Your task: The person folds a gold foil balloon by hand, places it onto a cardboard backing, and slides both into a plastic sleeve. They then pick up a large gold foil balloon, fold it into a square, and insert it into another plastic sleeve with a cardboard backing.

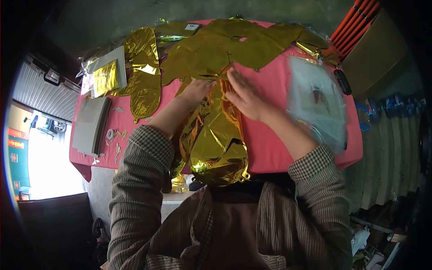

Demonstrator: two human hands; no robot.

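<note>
A gold foil balloon (216, 146), flat and creased, lies lengthwise in front of me, its near end hanging over the table edge. My left hand (196, 91) rests on its upper part with fingers lying fairly flat and pointing right; their tips are partly hidden by foil. On the other side, my right hand (245, 96) touches the balloon's right edge, fingers stretched out and pointing away from me. Crumpled folds gather between the two hands. Just beyond them spreads a larger sheet of flat gold foil balloons (198, 51).
A pink cloth (267, 148) covers the table. At left are another gold balloon (146, 94), a packaged gold piece (106, 77), grey cards (90, 126) and a tape roll (110, 134). Clear plastic bags (317, 101) and a black object (342, 82) lie at right.
</note>
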